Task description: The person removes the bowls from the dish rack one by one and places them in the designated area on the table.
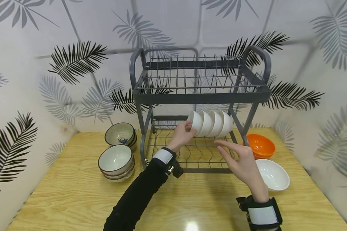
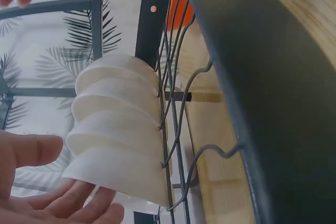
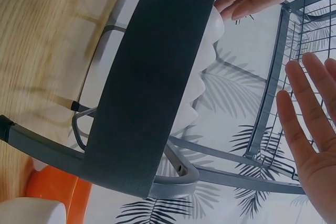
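Several white bowls [image 1: 212,124] stand tilted on edge in a row on the lower tier of a grey dish rack [image 1: 202,98]. My left hand [image 1: 181,134] reaches into that tier from the left, at the leftmost white bowl [image 2: 118,174]. In the left wrist view its fingers [image 2: 71,198] lie along the open side of this bowl, partly hidden by the rim, while the thumb stands apart from the wall. My right hand [image 1: 243,162] hovers before the rack's right half, fingers extended, holding nothing. Its spread fingers [image 3: 302,124] also show in the right wrist view.
Left of the rack are a stack of cream bowls with dark rims [image 1: 115,158] and a stack of patterned bowls [image 1: 120,134]. Orange bowls [image 1: 260,146] and a white oval bowl [image 1: 272,175] sit at right. The upper wire tier [image 1: 200,81] overhangs the lower one.
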`<move>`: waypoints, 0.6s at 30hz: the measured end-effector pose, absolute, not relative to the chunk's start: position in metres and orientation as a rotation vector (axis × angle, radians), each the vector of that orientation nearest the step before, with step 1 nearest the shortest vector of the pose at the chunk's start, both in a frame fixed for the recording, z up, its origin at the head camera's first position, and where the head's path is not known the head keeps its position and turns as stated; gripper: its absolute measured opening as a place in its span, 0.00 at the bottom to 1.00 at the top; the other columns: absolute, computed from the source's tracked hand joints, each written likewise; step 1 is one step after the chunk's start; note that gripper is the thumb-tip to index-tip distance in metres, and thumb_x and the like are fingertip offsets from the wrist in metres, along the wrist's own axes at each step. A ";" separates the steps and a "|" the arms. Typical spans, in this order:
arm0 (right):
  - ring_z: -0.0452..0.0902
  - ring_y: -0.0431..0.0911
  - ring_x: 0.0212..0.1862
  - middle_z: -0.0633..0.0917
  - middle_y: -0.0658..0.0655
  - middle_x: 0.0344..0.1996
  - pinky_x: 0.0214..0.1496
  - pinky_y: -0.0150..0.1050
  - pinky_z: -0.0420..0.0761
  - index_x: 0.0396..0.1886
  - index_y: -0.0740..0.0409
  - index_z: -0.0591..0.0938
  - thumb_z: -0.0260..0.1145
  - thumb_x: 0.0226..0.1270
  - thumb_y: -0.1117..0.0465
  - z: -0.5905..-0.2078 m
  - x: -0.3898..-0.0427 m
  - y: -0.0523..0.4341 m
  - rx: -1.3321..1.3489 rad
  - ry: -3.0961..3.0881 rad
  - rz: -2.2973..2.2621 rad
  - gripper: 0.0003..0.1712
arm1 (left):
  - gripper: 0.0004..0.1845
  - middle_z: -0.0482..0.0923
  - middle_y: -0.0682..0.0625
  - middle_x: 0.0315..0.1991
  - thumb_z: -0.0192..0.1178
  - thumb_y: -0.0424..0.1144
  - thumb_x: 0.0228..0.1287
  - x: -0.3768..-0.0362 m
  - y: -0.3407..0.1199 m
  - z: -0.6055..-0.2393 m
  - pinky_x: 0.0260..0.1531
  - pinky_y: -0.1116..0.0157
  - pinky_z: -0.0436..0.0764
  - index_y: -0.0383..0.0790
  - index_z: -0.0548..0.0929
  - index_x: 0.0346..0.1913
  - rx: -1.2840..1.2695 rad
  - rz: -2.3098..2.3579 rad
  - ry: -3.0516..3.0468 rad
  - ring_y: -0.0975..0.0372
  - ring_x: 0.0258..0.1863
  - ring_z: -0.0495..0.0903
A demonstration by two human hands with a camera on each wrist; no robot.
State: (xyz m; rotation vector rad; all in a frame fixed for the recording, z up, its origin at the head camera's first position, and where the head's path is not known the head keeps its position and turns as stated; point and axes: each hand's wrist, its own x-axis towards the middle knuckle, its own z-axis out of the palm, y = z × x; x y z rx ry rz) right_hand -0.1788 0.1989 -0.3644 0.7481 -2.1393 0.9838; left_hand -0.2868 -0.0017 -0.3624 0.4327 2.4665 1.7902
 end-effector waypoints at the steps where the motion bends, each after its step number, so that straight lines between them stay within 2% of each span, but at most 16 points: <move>1: 0.89 0.57 0.44 0.91 0.62 0.42 0.57 0.13 0.73 0.47 0.67 0.88 0.70 0.56 0.79 -0.364 -0.179 0.199 0.745 -2.142 0.988 0.18 | 0.23 0.78 0.32 0.63 0.54 0.32 0.71 -0.288 -0.001 -0.363 0.64 0.53 0.80 0.27 0.72 0.66 0.419 1.806 2.449 0.45 0.65 0.78; 8: 0.89 0.57 0.44 0.91 0.61 0.42 0.57 0.14 0.74 0.47 0.67 0.88 0.70 0.56 0.79 -0.364 -0.179 0.199 0.756 -2.138 0.993 0.18 | 0.20 0.80 0.32 0.60 0.54 0.31 0.71 -0.297 0.004 -0.362 0.57 0.56 0.84 0.27 0.75 0.63 0.342 1.808 2.462 0.45 0.62 0.80; 18: 0.89 0.57 0.45 0.91 0.62 0.42 0.58 0.13 0.72 0.47 0.67 0.87 0.70 0.56 0.79 -0.365 -0.179 0.197 0.760 -2.151 0.973 0.17 | 0.17 0.81 0.32 0.55 0.50 0.31 0.75 -0.299 0.005 -0.360 0.53 0.55 0.85 0.26 0.79 0.59 0.276 1.690 2.600 0.44 0.55 0.81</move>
